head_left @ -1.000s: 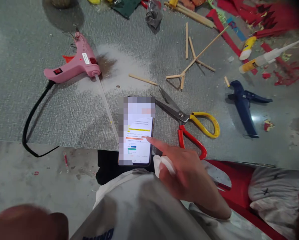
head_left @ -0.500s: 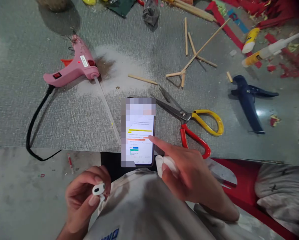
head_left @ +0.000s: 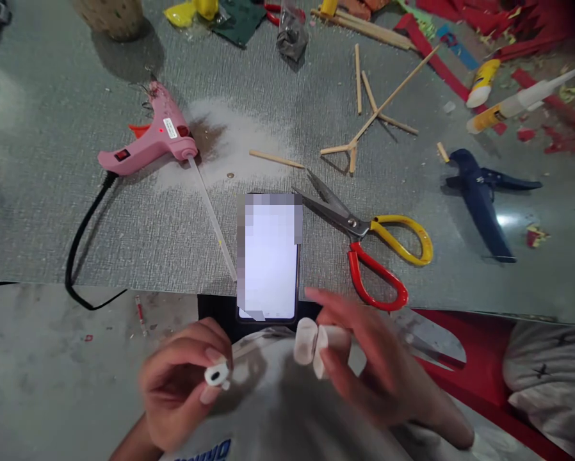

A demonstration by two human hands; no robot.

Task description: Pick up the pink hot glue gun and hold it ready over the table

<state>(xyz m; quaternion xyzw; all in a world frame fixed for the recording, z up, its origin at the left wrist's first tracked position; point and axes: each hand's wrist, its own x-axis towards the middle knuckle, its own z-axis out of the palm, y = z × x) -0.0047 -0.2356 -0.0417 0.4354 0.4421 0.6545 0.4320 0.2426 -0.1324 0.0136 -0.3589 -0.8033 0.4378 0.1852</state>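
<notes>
While I watch through the head camera, I count two hands low in the view. My left hand (head_left: 182,384) has its fingers (head_left: 214,356) closed on one white earbud (head_left: 217,374), pinched at the tips over my lap. My right hand (head_left: 369,365) holds one white earbud case (head_left: 311,342), lid swung open, its fingers wrapped round the case body; the hand is blurred. Earbud and case are near each other but apart, both just below the one phone (head_left: 271,259), which lies on the near edge of the worktop (head_left: 52,218) with a plain bright screen.

On the worktop I count one pink glue gun (head_left: 150,137) with a clear glue stick (head_left: 214,221) trailing from it, one pair of scissors (head_left: 364,240) with a yellow and a red handle just right of the phone, one dark blue cutter (head_left: 482,202) further right, and two glue tubes (head_left: 479,83) at the far right. Several thin wooden sticks (head_left: 371,115) lie scattered beyond the scissors; I cannot count them exactly.

Half a second ago my right forefinger rested on the phone screen, which showed text; now that hand has pulled back and the screen is blank white. The left hand has moved right, toward the case.
</notes>
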